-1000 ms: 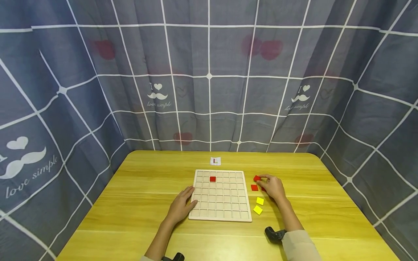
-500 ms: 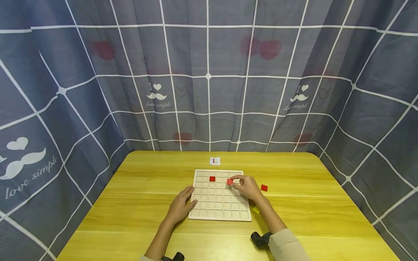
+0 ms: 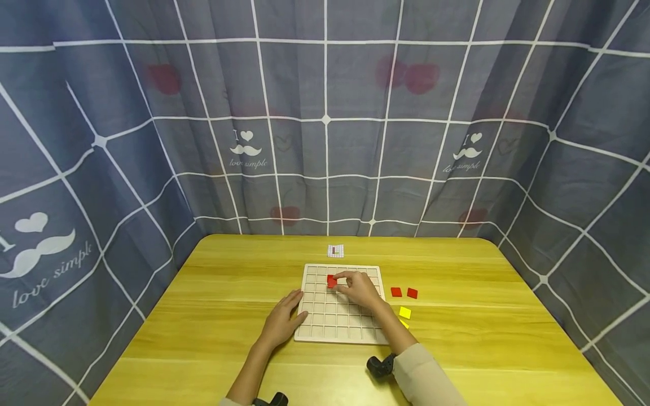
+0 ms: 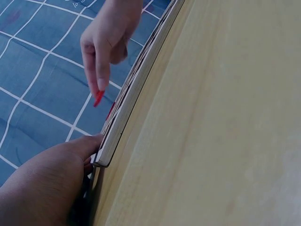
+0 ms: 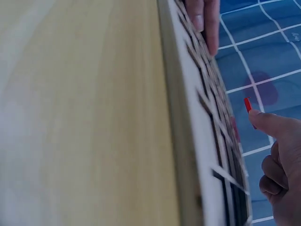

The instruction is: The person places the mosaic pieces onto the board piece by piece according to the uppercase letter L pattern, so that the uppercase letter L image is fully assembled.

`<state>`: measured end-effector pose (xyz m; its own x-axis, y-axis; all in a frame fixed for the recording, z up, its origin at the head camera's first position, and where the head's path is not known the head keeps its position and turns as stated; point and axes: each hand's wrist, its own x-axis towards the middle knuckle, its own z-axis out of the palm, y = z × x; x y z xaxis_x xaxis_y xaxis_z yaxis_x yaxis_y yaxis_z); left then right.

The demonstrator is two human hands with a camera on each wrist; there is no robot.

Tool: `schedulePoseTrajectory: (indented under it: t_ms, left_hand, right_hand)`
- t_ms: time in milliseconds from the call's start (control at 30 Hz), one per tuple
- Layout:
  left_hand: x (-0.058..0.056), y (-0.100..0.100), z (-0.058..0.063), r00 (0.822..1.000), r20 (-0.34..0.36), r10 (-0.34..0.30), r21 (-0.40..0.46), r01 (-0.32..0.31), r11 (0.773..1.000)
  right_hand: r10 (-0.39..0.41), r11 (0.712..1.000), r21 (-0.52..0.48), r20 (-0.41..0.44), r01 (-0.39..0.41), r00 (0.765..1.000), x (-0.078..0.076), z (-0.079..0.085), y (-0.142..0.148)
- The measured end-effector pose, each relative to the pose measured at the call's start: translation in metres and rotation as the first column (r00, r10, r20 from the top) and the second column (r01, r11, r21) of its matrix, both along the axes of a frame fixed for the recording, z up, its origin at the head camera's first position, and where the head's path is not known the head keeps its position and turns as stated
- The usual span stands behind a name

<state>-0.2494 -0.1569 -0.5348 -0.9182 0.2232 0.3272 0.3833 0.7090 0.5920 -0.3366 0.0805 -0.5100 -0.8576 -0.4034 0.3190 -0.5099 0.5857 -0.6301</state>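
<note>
My right hand (image 3: 359, 287) pinches a small red square tile (image 4: 99, 98) between thumb and fingertips, above the upper part of the pale wooden grid board (image 3: 325, 327). In both wrist views this tile hangs tilted, apart from the board surface. A second red tile (image 3: 330, 277) lies in a cell near the board's top, partly covered by the held one in the head view. My left hand (image 3: 280, 321) rests on the board's left edge with relaxed fingers, its thumb (image 4: 89, 144) touching the rim.
Right of the board lie two red tiles (image 3: 396, 292) and two yellow tiles (image 3: 404, 312), one yellow partly hidden by my right forearm. A small card with a printed grid (image 3: 336, 251) sits behind the board. Grid-patterned curtains (image 3: 325, 169) surround the wooden table (image 3: 203, 338).
My right hand picked up a red tile at the right of the board and carried it left across the board, beside the red tile lying there. The left hand has stayed put.
</note>
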Motion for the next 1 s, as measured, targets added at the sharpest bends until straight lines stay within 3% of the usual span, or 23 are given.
schedulePoseTrajectory:
  t_ms: [233, 600, 1000]
  left_hand:
    - [0.001, 0.002, 0.0, 1.0, 0.022, 0.0, -0.004, 0.0, 1.0]
    - [0.0, 0.0, 0.0, 1.0, 0.022, 0.003, -0.003, -0.003, 1.0]
    - [0.0, 0.0, 0.001, 1.0, 0.014, 0.001, -0.002, -0.001, 1.0]
  right_hand:
    - [-0.003, 1.0, 0.009, 0.047, 0.003, 0.999, 0.001, -0.013, -0.001]
    - [0.0, 1.0, 0.014, 0.01, 0.0, 1.0, 0.0, -0.016, -0.002]
    - [0.002, 0.999, -0.052, 0.011, -0.002, 1.0, 0.003, -0.015, 0.003]
